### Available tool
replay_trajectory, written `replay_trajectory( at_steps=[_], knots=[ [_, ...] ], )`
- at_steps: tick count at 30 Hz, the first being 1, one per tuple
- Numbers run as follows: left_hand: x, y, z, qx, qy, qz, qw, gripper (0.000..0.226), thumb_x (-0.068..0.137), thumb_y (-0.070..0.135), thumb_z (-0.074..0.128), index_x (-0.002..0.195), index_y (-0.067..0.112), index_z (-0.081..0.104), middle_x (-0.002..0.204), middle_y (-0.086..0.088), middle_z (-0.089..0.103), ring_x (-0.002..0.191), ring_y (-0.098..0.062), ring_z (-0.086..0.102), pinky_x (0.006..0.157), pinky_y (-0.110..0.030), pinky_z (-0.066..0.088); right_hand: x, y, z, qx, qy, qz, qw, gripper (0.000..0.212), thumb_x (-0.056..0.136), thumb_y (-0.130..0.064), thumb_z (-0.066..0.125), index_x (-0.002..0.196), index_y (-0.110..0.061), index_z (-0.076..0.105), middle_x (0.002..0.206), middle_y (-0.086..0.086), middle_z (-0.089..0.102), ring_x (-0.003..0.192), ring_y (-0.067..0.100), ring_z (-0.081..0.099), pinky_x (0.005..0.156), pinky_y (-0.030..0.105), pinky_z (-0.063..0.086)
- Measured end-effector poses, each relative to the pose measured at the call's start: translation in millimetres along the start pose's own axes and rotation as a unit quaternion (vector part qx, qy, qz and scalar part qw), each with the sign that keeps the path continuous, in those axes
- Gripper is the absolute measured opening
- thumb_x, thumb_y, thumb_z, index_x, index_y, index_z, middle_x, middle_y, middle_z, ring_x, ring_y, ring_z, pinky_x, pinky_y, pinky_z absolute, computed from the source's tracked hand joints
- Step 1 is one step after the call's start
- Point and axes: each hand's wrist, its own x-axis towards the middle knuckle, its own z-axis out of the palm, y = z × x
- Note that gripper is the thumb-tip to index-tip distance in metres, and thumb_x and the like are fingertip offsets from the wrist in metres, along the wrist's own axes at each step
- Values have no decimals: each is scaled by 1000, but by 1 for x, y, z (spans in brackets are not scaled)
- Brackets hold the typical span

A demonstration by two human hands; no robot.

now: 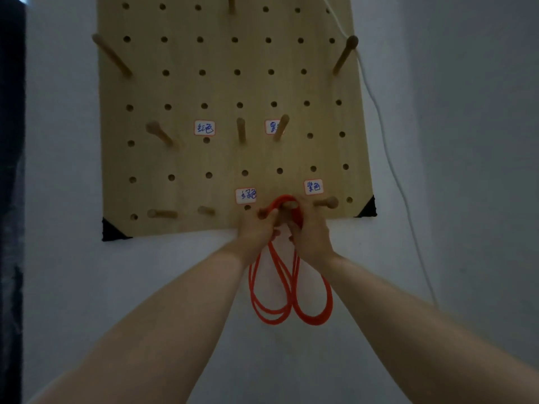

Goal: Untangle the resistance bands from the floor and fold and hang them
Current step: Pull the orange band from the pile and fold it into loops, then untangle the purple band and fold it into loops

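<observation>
Your left hand [256, 227] and right hand [310, 233] both pinch the top of the folded red band [291, 290], looped over a peg [288, 205] near the pegboard's [186, 91] bottom edge, right of middle, its loops hanging below against the wall.

Thin red-orange rubber resistance band [312, 321], folded into several long loops. Top bend arched up & over short wooden peg [288, 205] in btm row of pale wooden pegboard [221, 158], right of centre. Was pinched either side of that peg: left hand [256, 228] on left strands, right hand [309, 234] on right. Rest hung slack below board's btm edge in two rounded lobes side by side, strands meeting in the middle.
</observation>
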Motion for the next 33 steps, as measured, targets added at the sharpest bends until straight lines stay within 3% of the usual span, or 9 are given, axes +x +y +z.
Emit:
replay_trajectory(
  at_steps=[2,4,6,9,12,14,18,24,33],
  knots=[
    [-7,-12,-2,23,-1,15,1000,20,101,24,58,106,7,68,94,-12,71,83,-23,68,67,-22,57,-8,7,-2,-47,-34,-27,998,58,100,-14,54,150,-36,34,120,-2,62,101,18,60,88,35,49],
    [-17,-25,-8,70,2,18,997,22,97,31,63,104,12,72,94,-11,74,89,-24,71,83,-34,58,-19,14,-7,-110,-83,-18,990,79,100,-16,56,159,-38,9,120,7,63,99,24,62,89,37,51],
    [-28,-35,-16,82,-4,5,997,24,95,32,65,112,17,71,96,0,73,89,-17,70,87,-34,57,-29,19,-13,-131,-110,5,985,86,99,-20,58,159,-41,0,130,11,61,111,31,62,97,42,51],
    [-49,-42,-31,89,-3,-21,996,29,94,25,67,121,15,68,101,11,69,95,-8,64,84,-19,50,-52,15,-28,-178,-156,42,971,74,100,-26,58,160,-35,14,153,6,45,137,27,47,112,39,40],
    [-78,-46,-47,110,3,-60,992,38,91,26,70,128,16,65,118,2,68,108,-17,65,98,-33,52,-85,12,-44,-212,-188,60,957,61,101,-30,58,156,-28,33,166,4,26,152,23,26,120,35,25],
    [-104,-47,-57,100,-2,-80,992,34,90,23,71,123,18,66,115,1,70,102,-21,68,93,-36,56,-111,2,-53,-201,-179,48,962,59,99,-28,62,153,-24,40,165,4,29,153,21,23,121,33,23],
    [-169,-43,-73,90,-77,-96,988,21,92,16,69,113,17,71,103,-2,73,94,-18,71,78,-27,58,-167,-8,-63,-152,-143,18,978,34,92,-26,71,126,-21,68,141,-4,54,135,17,48,113,40,43],
    [-261,-67,-91,114,-188,-152,964,12,91,15,70,101,20,74,93,0,77,79,-7,70,71,-18,53,-252,4,-65,-66,-203,101,972,9,92,-18,72,99,-13,75,91,-3,73,83,12,67,77,22,54],
    [-413,-163,-97,134,-280,-272,911,12,90,10,72,101,10,75,87,-7,75,70,-2,67,68,-13,52,-398,63,-46,-101,-419,223,874,13,92,-12,71,103,-6,74,94,10,74,84,19,67,77,27,52]
  ],
)
